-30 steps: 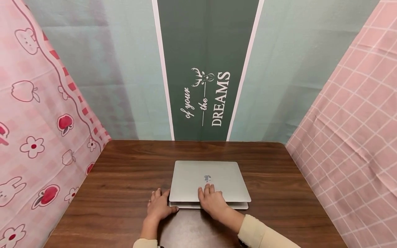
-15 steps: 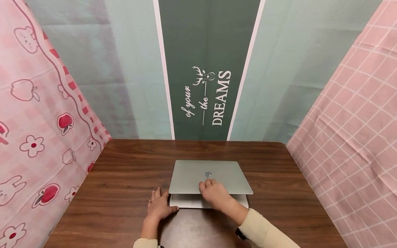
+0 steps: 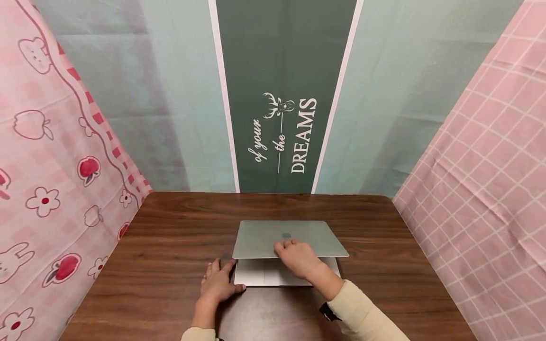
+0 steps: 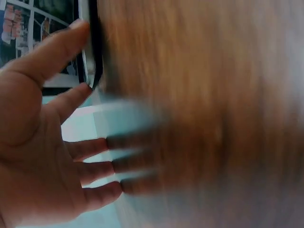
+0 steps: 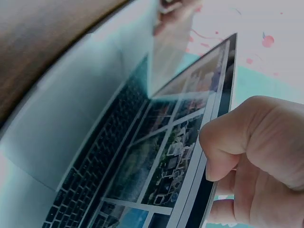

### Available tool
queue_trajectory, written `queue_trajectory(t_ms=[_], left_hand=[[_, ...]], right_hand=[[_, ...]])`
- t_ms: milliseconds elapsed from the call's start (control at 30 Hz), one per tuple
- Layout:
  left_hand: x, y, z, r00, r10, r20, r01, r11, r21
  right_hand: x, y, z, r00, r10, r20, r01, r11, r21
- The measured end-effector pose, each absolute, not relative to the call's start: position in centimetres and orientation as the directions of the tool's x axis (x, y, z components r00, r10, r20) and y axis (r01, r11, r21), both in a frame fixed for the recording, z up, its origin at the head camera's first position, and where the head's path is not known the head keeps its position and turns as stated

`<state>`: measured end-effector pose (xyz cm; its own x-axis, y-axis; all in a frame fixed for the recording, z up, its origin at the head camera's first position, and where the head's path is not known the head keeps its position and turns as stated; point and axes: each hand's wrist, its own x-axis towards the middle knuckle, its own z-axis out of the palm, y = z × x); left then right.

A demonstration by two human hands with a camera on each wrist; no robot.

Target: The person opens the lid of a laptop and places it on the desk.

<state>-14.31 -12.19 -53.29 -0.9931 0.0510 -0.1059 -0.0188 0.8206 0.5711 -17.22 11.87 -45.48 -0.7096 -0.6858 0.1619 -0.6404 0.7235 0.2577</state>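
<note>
A silver laptop (image 3: 260, 241) stands on the table, its lid raised part way above the base (image 3: 249, 275). My right hand (image 3: 296, 259) pinches the lid's front edge near the middle; in the right wrist view its thumb (image 5: 223, 142) lies on the screen side with the other fingers curled behind. The lit screen (image 5: 156, 166) shows a grid of pictures over the black keyboard (image 5: 90, 166). My left hand (image 3: 217, 282) rests by the base's front left corner. Its straight fingers are spread on the table, the thumb touching the front edge.
The brown wooden table (image 3: 179, 227) extends around the laptop. A green cloth (image 3: 286, 57) with printed words hangs behind it. Pink patterned cloths, one at the left (image 3: 47, 156) and one at the right (image 3: 482, 166), flank the table.
The lid's front edge has risen from just above the base, widening the gap. My right hand has moved up and away with it, fingers now curled at the edge. The left hand stays put.
</note>
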Motion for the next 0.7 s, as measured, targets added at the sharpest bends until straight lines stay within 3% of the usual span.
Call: queue_trajectory(t_ms=[700], left_hand=[[-14.44,-12.44,-53.00,-0.991,0.057,-0.124,-0.025,0.819,0.574]], right_hand=[[-18.02,12.55,-44.84,-0.654,-0.742,0.144,-0.692,0.664,0.283]])
